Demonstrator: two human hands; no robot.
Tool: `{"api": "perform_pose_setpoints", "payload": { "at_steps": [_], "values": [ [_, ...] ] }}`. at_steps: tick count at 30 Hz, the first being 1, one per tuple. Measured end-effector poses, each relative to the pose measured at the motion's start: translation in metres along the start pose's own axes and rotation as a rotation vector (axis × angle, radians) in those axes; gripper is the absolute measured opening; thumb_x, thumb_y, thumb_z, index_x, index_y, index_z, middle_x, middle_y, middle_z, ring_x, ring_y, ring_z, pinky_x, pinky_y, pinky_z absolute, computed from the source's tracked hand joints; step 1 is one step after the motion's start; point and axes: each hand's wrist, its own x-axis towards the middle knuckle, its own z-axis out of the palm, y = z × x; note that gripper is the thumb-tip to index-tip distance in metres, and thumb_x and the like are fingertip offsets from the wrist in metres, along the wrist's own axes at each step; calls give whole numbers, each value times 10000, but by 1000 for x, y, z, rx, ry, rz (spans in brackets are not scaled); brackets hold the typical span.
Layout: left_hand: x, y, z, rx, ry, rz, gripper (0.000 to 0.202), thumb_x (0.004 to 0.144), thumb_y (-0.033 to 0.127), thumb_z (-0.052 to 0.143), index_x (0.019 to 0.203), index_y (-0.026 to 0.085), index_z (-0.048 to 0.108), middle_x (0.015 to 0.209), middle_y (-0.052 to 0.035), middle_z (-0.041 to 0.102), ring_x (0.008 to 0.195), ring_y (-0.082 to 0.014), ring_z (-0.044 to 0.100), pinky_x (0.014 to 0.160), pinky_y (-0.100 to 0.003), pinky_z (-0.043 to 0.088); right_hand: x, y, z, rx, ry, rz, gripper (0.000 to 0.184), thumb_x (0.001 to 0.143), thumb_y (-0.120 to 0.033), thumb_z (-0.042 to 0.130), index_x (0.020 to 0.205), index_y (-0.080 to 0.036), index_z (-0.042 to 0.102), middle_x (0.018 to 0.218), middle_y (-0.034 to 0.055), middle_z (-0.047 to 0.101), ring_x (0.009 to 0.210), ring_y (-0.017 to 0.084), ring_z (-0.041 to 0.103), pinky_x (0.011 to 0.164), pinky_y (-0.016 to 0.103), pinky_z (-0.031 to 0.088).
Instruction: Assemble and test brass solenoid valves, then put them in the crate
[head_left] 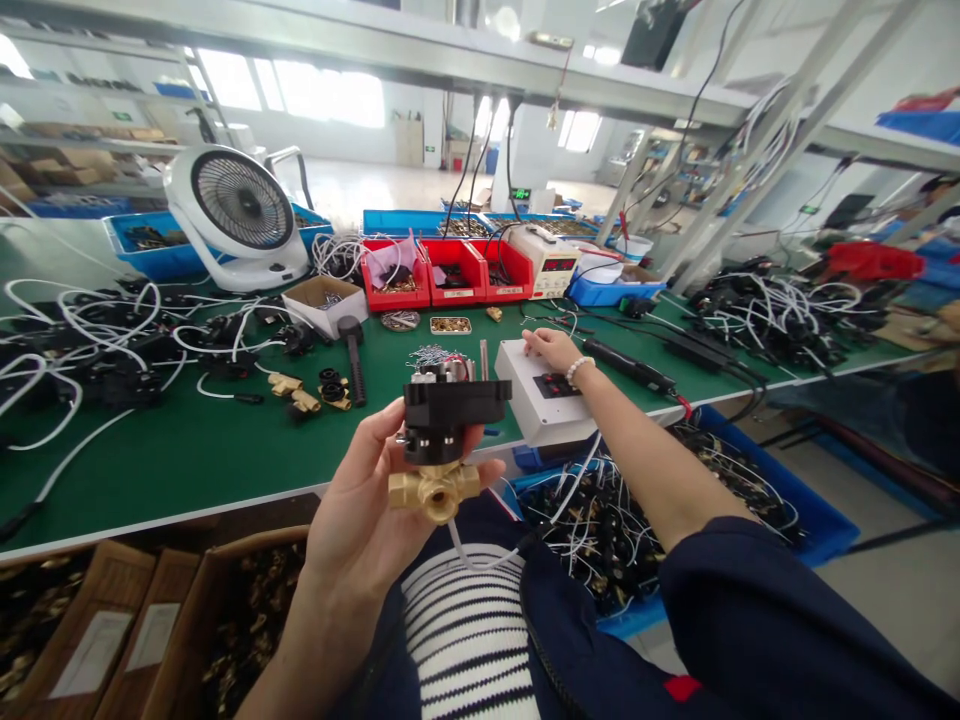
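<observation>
My left hand (367, 500) is closed around a motorized valve, held up over the bench's front edge. Its brass body (439, 492) with a round port faces me below a black actuator housing (454, 405); metal motor parts show on top. A white cable (480, 568) hangs from it toward my lap. My right hand (553, 348) rests on the far left of a white control box (536, 400) with black switches. Its fingers are curled and pressed together there; what lies under the fingertips is hidden.
Red bins (454, 275), a power supply (546, 262) and a white fan (232, 215) stand at the back. A black-handled tool (351, 360) and brass fittings (296, 392) lie left; an electric screwdriver (630, 367) lies right. Below are a blue crate (832, 530) and cardboard boxes (176, 620).
</observation>
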Motion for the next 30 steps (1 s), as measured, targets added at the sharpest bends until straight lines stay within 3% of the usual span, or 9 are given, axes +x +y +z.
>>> {"api": "perform_pose_setpoints", "payload": {
  "at_steps": [5,16,23,27,30],
  "values": [
    [-1,0,2,4,1,22,294,912,359,557,1009,121,701,1021,-128,751,680,-150,718,707,-305,631,1,1,0,4,28,18,744,799,-859,422,556,-186,625,574,48,621,595,165,556,660,293,450],
    [-3,-1,0,14,-20,77,259,885,372,608,956,147,716,986,-102,751,699,-155,713,708,-306,623,-1,-1,0,11,37,39,720,810,-841,452,562,-187,624,602,65,658,618,182,589,673,301,470],
    [-1,-3,-6,40,-63,113,297,846,417,666,987,159,713,1061,-113,736,728,-156,708,742,-298,607,1,-1,0,12,27,39,721,813,-843,436,560,-192,613,614,70,651,626,181,583,675,301,460],
    [-1,-1,-2,-16,-45,79,268,877,372,611,958,138,711,1056,-135,727,686,-142,683,700,-299,620,0,-1,0,0,9,30,637,814,-773,529,575,-189,613,633,66,661,640,181,577,688,308,460],
    [-2,0,0,-128,-122,19,310,918,323,511,992,81,689,984,-160,703,612,-106,622,573,-218,585,-2,-3,-1,-5,-23,9,476,755,-650,684,658,-185,658,713,50,701,702,187,597,735,310,473]
  ]
}}
